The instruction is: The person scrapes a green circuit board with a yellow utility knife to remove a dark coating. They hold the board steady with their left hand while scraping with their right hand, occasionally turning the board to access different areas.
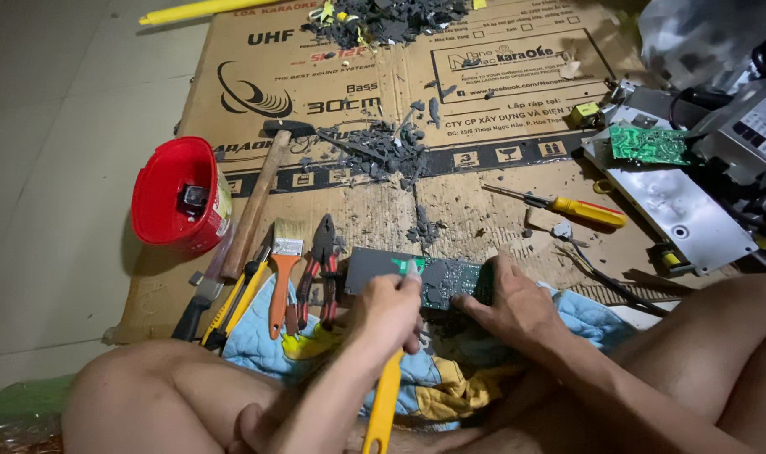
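Board: green circuit board [437, 282] on the blue cloth [257, 340], between both hands.
Left hand [387, 311]: fist closed round a yellow-handled tool [383, 403], tip at the board.
Right hand [513, 307]: fingers curled, gripping the board's right end.

This is a makeshift repair spot on the tiled floor [55, 126] of a home. A flattened cardboard sheet [484, 202] serves as work surface, with a hammer [257, 202] and pliers [322, 269] at nine o'clock. Stripped metal casings [685, 210] and a green circuit board [647, 145] lie at two o'clock.
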